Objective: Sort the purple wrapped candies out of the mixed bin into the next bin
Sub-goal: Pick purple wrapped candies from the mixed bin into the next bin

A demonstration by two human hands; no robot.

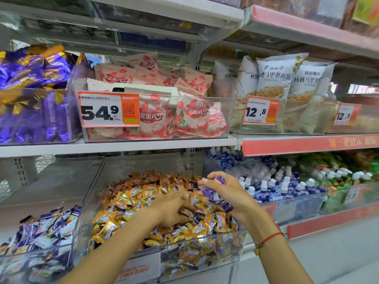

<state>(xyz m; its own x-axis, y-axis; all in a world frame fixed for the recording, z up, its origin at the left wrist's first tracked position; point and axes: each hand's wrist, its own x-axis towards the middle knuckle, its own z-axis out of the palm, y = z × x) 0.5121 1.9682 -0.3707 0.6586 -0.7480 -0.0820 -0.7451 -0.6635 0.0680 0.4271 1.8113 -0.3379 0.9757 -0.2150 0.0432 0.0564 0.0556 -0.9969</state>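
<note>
Head view, shelf aisle, lower tier.

Obs. 1: Right hand (223, 193) hovers above the mixed bin (131, 245), fingers curled round a cluster of purple candies (215, 196). Several pieces, exact count unreadable.

Obs. 2: And the left hand (174, 210)?

Obs. 1: Down in the orange candies (135, 199) just beside the right, fingers bent into the heap. Whether it pinches a piece I cannot tell; the wrappers hide its fingertips.

Obs. 2: Step in hand?

Obs. 1: Picking, I judge. Right hand stores the finds while the left rakes for more. A few purple wrappers show just under the right palm.

Obs. 2: Destination?

Obs. 1: Likely the next bin (26, 261), well out past the left forearm, already holding purple-and-white wrappers.

Obs. 2: Next move needs?

Obs. 1: Either one more pick near the left fingers, or carry the handful across the left arm and over the dividing wall, releasing low so nothing falls back.
</note>
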